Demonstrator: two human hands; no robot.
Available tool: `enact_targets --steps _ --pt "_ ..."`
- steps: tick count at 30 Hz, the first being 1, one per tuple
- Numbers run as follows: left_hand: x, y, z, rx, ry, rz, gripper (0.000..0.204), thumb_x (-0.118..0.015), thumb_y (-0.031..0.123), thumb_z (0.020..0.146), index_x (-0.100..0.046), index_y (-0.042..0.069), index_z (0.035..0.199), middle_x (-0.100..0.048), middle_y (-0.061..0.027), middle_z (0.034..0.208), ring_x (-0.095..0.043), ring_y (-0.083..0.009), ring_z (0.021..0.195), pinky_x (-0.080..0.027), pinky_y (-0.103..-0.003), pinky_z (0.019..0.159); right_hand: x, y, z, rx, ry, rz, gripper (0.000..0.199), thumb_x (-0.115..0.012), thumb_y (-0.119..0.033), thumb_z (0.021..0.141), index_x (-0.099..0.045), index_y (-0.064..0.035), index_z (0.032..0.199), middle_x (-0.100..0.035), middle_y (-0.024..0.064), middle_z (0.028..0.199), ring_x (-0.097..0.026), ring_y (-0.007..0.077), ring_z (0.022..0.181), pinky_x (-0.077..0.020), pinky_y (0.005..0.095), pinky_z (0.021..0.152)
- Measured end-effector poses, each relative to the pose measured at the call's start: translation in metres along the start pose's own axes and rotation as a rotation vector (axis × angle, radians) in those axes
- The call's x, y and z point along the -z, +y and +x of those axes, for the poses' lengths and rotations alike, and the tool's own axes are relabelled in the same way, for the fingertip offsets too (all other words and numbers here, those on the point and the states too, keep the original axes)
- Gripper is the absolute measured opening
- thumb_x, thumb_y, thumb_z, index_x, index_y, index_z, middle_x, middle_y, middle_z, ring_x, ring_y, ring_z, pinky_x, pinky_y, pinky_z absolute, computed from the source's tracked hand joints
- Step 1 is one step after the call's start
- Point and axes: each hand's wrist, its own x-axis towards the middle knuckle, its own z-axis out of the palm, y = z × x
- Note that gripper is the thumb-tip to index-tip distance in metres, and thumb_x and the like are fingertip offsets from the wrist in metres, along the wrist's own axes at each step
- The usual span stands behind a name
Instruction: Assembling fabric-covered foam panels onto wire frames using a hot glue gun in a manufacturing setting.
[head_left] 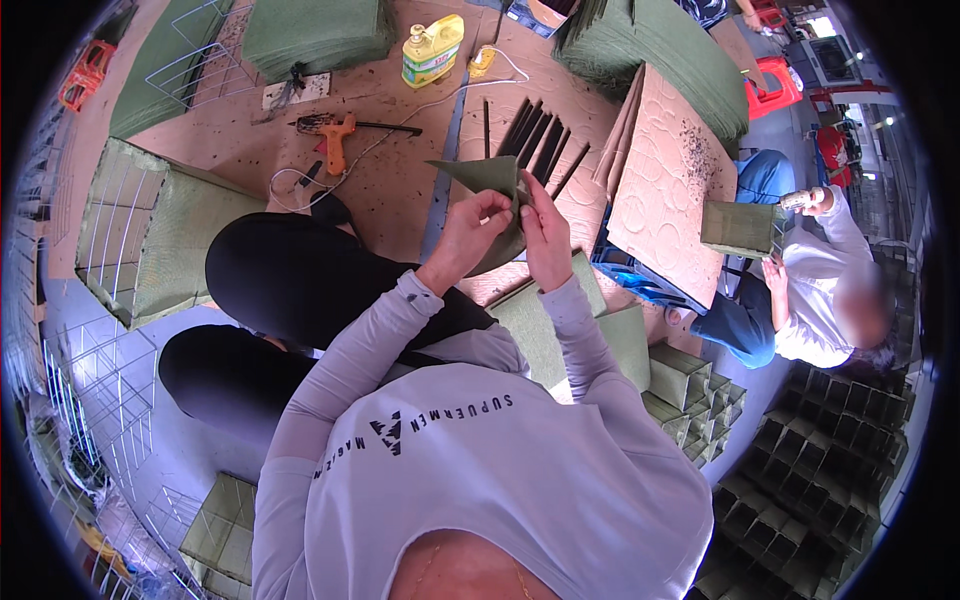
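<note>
Dark lettering [461,407] on pale shirt [520,490], printed label [430,68] on yellow bottle [432,43]

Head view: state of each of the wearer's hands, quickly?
Left hand: closed, fingertips pinching the folded green sheet.
Right hand: closed, gripping the same sheet at its right edge.

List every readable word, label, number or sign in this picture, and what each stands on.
Wearer's pale shirt: dark capital letters and an emblem on the chest; wording withheld.
Yellow jug: a label with small lettering; wording withheld.
Elsewhere, I see no text large or sharp enough to read.
</note>
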Motion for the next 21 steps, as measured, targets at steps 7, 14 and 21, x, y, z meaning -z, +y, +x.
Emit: enact_targets --steps 7,14,21 --pt "0.006 -0.022 0.006 0.070 0.209 0.061 0.011 -0.046 0.008 0.092 -0.054 0.003 0.097 -0.054 0.0025 0.086 -0.051 -0.0058 0.073 -0.044 -0.022 0.067 0.178 0.190 -0.016 -0.297 0.858 0.497 0.022 -0.040 -0.014 0.086 -0.056 -0.0035 0.097 -0.061 0.0133 0.083 -0.064 0.0313 0.072 -0.0537 0.0426 0.059" --pt "-0.015 -0.061 0.013 0.664 0.215 -0.238 0.027 -0.034 0.011 0.093 -0.045 0.001 0.117 -0.058 -0.0154 0.106 -0.062 -0.0312 0.092 -0.053 -0.040 0.075 0.357 0.139 -0.075 0.021 1.544 -0.702 0.015 -0.045 -0.008 0.084 -0.058 -0.0023 0.079 -0.059 0.0094 0.063 -0.053 0.0206 0.046 -0.0403 0.0335 0.041" --pt "0.065 -0.222 0.008 0.546 -0.578 0.482 0.018 -0.049 0.010 0.081 -0.063 0.001 0.087 -0.064 -0.0169 0.089 -0.064 -0.0331 0.082 -0.053 -0.041 0.067 0.427 0.062 -0.086 0.311 1.725 -0.650 0.017 -0.045 -0.007 0.083 -0.059 0.0027 0.078 -0.056 0.0080 0.060 -0.047 0.0147 0.044 -0.0388 0.0280 0.039"
